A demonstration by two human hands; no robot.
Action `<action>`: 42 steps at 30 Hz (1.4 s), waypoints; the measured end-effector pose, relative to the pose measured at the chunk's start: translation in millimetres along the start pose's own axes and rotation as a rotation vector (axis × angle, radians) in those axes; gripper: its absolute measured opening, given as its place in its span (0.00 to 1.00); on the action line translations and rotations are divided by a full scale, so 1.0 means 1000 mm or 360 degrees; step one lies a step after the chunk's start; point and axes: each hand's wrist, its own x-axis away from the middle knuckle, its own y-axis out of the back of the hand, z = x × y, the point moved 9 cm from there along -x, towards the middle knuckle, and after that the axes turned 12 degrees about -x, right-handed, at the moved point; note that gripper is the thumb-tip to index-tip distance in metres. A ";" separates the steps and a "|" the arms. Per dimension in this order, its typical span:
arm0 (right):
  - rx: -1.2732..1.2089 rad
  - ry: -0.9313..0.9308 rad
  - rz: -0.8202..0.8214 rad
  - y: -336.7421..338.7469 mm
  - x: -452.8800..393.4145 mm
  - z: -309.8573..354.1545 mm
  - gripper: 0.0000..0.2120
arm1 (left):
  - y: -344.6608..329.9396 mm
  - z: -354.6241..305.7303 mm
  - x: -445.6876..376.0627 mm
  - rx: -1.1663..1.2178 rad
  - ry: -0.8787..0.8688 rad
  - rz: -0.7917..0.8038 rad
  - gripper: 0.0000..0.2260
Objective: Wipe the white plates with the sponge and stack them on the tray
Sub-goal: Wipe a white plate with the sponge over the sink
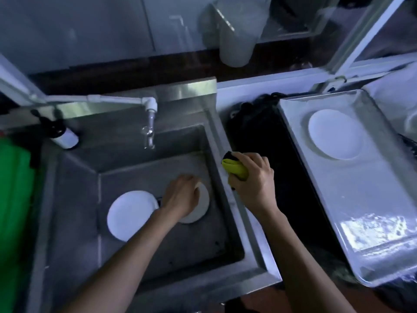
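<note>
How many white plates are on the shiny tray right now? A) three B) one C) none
B: only one white plate lies on the metal tray; two more plates are down in the sink, one under the left hand.

My left hand (182,195) covers most of the right-hand plate (203,204) in the sink, fingertips out of sight. Green container (13,188) cut off at left edge. Far shelf blurred.

Two bare forearms reach forward. Left hand (180,197) curls downward, gripping a plate (202,206). Right hand (252,177) clenches a sponge (234,169).
</note>
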 end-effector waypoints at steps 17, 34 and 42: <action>0.0078 -0.0126 0.0550 -0.220 0.023 -0.011 0.26 | -0.097 0.160 0.041 0.0275 0.0514 0.0356 0.14; 0.0105 -0.0119 0.0826 -0.327 -0.002 -0.106 0.25 | -0.226 0.212 -0.025 0.0780 0.0969 0.0392 0.06; 0.0052 -0.0230 0.0902 -0.333 0.001 -0.123 0.25 | -0.239 0.215 -0.027 0.0867 0.1119 0.0325 0.12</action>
